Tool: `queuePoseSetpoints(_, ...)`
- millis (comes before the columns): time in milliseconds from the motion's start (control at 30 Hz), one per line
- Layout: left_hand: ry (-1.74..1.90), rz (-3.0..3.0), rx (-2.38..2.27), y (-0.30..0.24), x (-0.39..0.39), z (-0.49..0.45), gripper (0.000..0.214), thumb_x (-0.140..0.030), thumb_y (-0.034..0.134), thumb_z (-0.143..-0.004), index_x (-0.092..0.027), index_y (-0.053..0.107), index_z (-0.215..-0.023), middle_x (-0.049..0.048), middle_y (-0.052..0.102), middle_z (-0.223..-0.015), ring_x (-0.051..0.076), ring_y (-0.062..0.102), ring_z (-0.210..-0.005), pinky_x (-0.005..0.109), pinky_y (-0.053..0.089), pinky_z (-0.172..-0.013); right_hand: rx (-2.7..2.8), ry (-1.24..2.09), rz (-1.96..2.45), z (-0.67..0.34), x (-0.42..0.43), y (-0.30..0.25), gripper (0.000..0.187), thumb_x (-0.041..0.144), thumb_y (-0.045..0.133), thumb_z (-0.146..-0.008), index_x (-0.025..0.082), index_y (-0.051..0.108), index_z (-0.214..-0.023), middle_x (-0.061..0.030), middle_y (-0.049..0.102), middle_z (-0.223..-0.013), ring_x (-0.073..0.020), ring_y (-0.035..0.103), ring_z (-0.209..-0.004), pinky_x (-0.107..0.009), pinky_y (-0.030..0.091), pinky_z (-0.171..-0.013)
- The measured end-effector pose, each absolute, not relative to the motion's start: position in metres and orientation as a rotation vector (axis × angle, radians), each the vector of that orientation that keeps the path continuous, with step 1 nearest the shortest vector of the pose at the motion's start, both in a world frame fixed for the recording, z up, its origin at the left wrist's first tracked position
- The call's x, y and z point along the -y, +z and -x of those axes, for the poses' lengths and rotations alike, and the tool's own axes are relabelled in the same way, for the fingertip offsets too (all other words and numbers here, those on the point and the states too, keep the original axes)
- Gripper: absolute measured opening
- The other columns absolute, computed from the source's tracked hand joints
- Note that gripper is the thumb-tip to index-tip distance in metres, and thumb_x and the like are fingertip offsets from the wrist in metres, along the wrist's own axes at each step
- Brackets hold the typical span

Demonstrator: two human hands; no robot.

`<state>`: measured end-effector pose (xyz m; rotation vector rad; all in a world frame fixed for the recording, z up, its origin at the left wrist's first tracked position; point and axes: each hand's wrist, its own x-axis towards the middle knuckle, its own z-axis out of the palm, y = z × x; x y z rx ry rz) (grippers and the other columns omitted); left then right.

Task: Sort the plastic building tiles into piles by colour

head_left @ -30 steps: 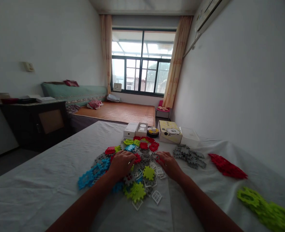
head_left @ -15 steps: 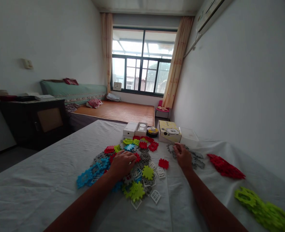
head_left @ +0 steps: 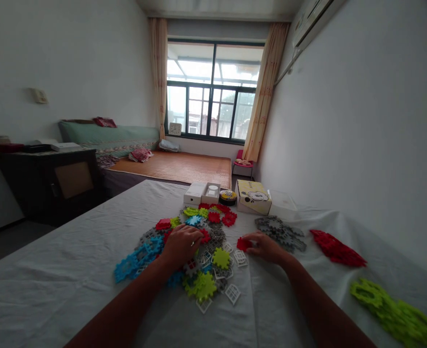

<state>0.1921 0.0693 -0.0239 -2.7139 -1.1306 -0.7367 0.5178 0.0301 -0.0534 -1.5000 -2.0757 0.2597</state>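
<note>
My right hand (head_left: pixel 266 246) reaches in from the right, with thumb and fingers closed at the right edge of a red toothed building piece (head_left: pixel 242 243). That piece lies on the cloth just right of a mixed pile. My left hand (head_left: pixel 182 244) rests over the pile with its fingers curled down; whatever is under them is hidden. A red piece (head_left: pixel 205 236) shows beside its fingertips. Around it lie blue pieces (head_left: pixel 137 261), lime-green pieces (head_left: pixel 203 287), grey pieces (head_left: pixel 217 235) and white window-frame pieces (head_left: pixel 232 293).
On the white cloth (head_left: pixel 79 251), to the right, lie a grey pile (head_left: pixel 280 233), a red pile (head_left: pixel 336 249) and a lime-green pile (head_left: pixel 394 314). Behind stand white boxes (head_left: pixel 194 193), a round tin (head_left: pixel 228 196), a yellow box (head_left: pixel 253 197) and a clear container (head_left: pixel 283 203).
My right hand has come away from the grey pile, moving left and nearer, onto the red piece. A grey piece that was at its fingers now lies with the grey pile. My left hand has barely moved.
</note>
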Motion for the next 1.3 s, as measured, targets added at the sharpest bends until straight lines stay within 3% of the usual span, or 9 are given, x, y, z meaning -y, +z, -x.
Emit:
queuePoseSetpoints(167, -0.745, 2.71, 1.121, -0.023, -0.068, -0.193, 0.018, -0.027, 0.052, -0.089, -0.028, 0.069, -0.091, 0.0001, 0.071, -0.092, 0.02, 0.062, -0.091, 0.037, 0.041, -0.087, 2.23, 0.302, 1.425, -0.507, -0.024, -0.055, 0.026, 0.04, 0.059, -0.078, 0.036, 0.07, -0.102, -0.0025, 0.068, -0.113, -0.0206, 0.062, -0.104, -0.033, 0.046, -0.093)
queuePoseSetpoints(300, -0.72, 2.719, 1.109, -0.021, -0.067, -0.195, 0.019, -0.026, 0.05, -0.088, -0.027, 0.069, -0.091, 0.0, 0.071, -0.093, 0.02, 0.062, -0.09, 0.037, 0.042, -0.087, 2.102, 0.184, 1.594, -0.513, -0.031, -0.061, 0.024, 0.043, 0.052, -0.082, 0.035, 0.072, -0.094, -0.0051, 0.073, -0.095, -0.0204, 0.068, -0.085, -0.03, 0.049, -0.078)
queuePoseSetpoints(400, -0.736, 2.722, 1.107, -0.02, -0.068, -0.194, 0.02, -0.026, 0.049, -0.089, -0.027, 0.069, -0.09, 0.0002, 0.071, -0.095, 0.02, 0.062, -0.091, 0.035, 0.042, -0.087, 1.672, -0.125, 1.831, -0.538, -0.036, -0.058, 0.032, 0.045, 0.042, -0.087, 0.03, 0.071, -0.093, -0.0078, 0.073, -0.081, -0.0218, 0.068, -0.073, -0.031, 0.048, -0.068)
queuePoseSetpoints(567, -0.799, 2.692, 1.119, -0.019, -0.071, -0.187, 0.019, -0.025, 0.051, -0.088, -0.027, 0.069, -0.09, 0.0006, 0.071, -0.095, 0.018, 0.062, -0.09, 0.033, 0.042, -0.086, 1.133, -0.44, 1.945, -0.622, -0.016, -0.05, 0.054, 0.043, 0.024, -0.09, 0.013, 0.064, -0.11, -0.0191, 0.068, -0.105, -0.0287, 0.064, -0.092, -0.039, 0.046, -0.079)
queuePoseSetpoints(767, -0.823, 2.639, 1.149, -0.023, -0.079, -0.181, 0.017, -0.026, 0.052, -0.087, -0.025, 0.069, -0.084, 0.0023, 0.071, -0.089, 0.019, 0.062, -0.09, 0.032, 0.042, -0.085, 0.742, -0.602, 2.05, -0.704, 0.02, -0.08, 0.046, 0.039, 0.033, -0.084, 0.019, 0.065, -0.112, -0.0205, 0.067, -0.1, -0.036, 0.061, -0.089, -0.048, 0.043, -0.07)
queuePoseSetpoints(967, -0.802, 2.804, 0.973, -0.025, -0.069, -0.192, 0.018, -0.025, 0.05, -0.089, -0.026, 0.067, -0.094, 0.0004, 0.07, -0.1, 0.017, 0.06, -0.096, 0.031, 0.041, -0.09, 0.787, -0.839, 1.925, -0.688, 0.009, -0.071, 0.044, 0.03, 0.039, -0.08, 0.013, 0.059, -0.115, -0.0213, 0.058, -0.118, -0.0354, 0.051, -0.111, -0.052, 0.038, -0.089)
queuePoseSetpoints(1033, -0.759, 2.914, 0.797, -0.026, -0.057, -0.202, 0.018, -0.027, 0.05, -0.09, -0.028, 0.066, -0.1, -0.001, 0.068, -0.105, 0.017, 0.057, -0.103, 0.032, 0.038, -0.096, 0.984, -0.693, 1.854, -0.657, -0.004, -0.06, 0.043, 0.031, 0.039, -0.081, 0.012, 0.06, -0.113, -0.0198, 0.061, -0.112, -0.0313, 0.056, -0.104, -0.047, 0.04, -0.09)
queuePoseSetpoints(1133, -0.663, 3.032, 0.549, -0.028, -0.038, -0.214, 0.025, -0.037, 0.056, -0.088, -0.031, 0.061, -0.111, -0.001, 0.064, -0.117, 0.019, 0.05, -0.116, 0.036, 0.03, -0.105, 1.497, -0.079, 1.744, -0.592, -0.022, -0.049, 0.037, 0.04, 0.044, -0.083, 0.018, 0.065, -0.104, -0.0112, 0.068, -0.097, -0.0239, 0.063, -0.085, -0.037, 0.047, -0.081)
queuePoseSetpoints(1300, -0.561, 3.003, 0.605, -0.034, -0.035, -0.216, 0.024, -0.038, 0.06, -0.085, -0.031, 0.063, -0.108, 0.0012, 0.064, -0.115, 0.022, 0.05, -0.114, 0.04, 0.027, -0.105, 2.125, 0.615, 1.417, -0.504, -0.024, -0.052, 0.036, 0.046, 0.063, -0.075, 0.025, 0.067, -0.105, -0.0048, 0.066, -0.103, -0.0174, 0.062, -0.08, -0.029, 0.049, -0.074)
